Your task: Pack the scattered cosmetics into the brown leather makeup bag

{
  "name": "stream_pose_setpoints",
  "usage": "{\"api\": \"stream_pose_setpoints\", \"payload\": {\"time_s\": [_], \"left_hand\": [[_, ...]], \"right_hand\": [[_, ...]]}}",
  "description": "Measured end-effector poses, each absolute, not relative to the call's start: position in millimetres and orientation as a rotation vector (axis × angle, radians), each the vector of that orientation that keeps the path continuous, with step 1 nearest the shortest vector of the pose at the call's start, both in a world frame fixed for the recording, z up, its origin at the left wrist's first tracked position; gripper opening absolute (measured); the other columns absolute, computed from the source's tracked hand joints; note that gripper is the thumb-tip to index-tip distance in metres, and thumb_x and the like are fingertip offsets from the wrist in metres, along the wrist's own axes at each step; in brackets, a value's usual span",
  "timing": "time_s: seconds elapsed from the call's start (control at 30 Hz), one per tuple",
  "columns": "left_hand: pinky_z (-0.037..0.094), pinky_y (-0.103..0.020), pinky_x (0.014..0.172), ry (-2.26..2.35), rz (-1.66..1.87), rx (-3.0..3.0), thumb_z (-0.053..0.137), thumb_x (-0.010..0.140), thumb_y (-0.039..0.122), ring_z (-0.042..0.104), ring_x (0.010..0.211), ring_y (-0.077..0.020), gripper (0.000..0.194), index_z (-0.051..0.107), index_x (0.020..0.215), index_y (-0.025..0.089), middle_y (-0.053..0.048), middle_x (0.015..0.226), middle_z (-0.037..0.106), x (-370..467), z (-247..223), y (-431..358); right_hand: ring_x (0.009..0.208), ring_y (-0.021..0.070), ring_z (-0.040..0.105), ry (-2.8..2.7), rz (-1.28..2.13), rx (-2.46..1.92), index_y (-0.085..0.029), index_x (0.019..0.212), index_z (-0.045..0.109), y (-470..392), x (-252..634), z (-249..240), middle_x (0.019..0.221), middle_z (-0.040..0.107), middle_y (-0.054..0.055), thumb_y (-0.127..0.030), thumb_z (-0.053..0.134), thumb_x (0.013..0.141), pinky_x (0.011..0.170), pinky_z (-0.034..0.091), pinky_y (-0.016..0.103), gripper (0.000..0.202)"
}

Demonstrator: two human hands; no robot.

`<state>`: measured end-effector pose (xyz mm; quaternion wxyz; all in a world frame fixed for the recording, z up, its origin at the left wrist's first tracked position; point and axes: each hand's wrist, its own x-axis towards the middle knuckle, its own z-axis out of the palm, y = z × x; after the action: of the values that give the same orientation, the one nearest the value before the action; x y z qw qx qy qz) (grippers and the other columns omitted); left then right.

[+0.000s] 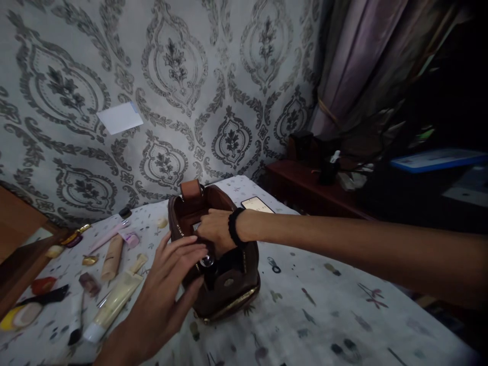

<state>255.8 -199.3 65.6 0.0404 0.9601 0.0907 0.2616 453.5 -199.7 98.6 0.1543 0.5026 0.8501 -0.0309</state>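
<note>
A brown handbag (229,292) with gold zips stands unzipped on the patterned cloth. My right hand (217,229), with a black band at its wrist, reaches into the bag from the right. Its fingers are hidden inside, so whatever they touch does not show. Over the bag's left rim lies my left hand (171,269), its fingers stretched out and the thumb spread apart. A shiny round thing (207,261) shows by its fingertips inside the bag; its kind is unclear.
Cosmetics lie at left, among them a cream tube (114,305), a beige tube (113,258) and a white-and-black tube (76,317). A lit phone (257,205) rests behind the bag. A reddish-brown side table (305,185) stands beyond the cloth's right edge, near a patterned wall (213,66).
</note>
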Motion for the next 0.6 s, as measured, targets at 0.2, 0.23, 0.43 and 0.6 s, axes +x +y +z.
{"api": "stream_pose_setpoints", "payload": {"time_s": [0.2, 0.23, 0.43, 0.6], "left_hand": [[0.047, -0.036, 0.099, 0.494, 1.04, 2.694, 0.047, 0.092, 0.016, 0.052, 0.12, -0.0206, 0.035, 0.048, 0.125, 0.025, -0.007, 0.126, 0.058, 237, 64, -197], [0.048, -0.035, 0.098, 0.524, 1.053, 2.682, 0.047, 0.092, 0.017, 0.053, 0.119, -0.0203, 0.034, 0.049, 0.125, 0.025, -0.007, 0.124, 0.058, 234, 62, -196], [0.049, -0.035, 0.097, 0.612, 1.008, 2.701, 0.048, 0.091, 0.019, 0.055, 0.117, -0.0213, 0.031, 0.052, 0.121, 0.025, -0.006, 0.121, 0.061, 211, 43, -194], [0.051, -0.034, 0.095, 0.694, 0.936, 2.702, 0.05, 0.09, 0.022, 0.058, 0.116, -0.023, 0.034, 0.053, 0.123, 0.026, -0.007, 0.123, 0.062, 192, 29, -191]], "right_hand": [[0.1, 0.0267, 0.064, 2.414, -0.096, 1.442, -0.014, 0.097, 0.068, -199, 455, 98, 0.1, 0.072, 0.011, -0.034, 0.071, 0.071, 0.08, 0.046, 0.035, 0.033], [0.101, 0.0269, 0.063, 2.402, -0.114, 1.442, -0.014, 0.097, 0.068, -199, 455, 99, 0.101, 0.071, 0.011, -0.034, 0.072, 0.071, 0.082, 0.046, 0.036, 0.033], [0.107, 0.0291, 0.059, 2.338, -0.175, 1.449, -0.012, 0.104, 0.067, -200, 452, 102, 0.108, 0.068, 0.012, -0.03, 0.07, 0.072, 0.089, 0.042, 0.041, 0.036], [0.099, 0.0266, 0.062, 2.397, -0.164, 1.496, -0.013, 0.105, 0.065, -198, 457, 97, 0.102, 0.069, 0.011, -0.03, 0.067, 0.074, 0.082, 0.043, 0.036, 0.036]]}}
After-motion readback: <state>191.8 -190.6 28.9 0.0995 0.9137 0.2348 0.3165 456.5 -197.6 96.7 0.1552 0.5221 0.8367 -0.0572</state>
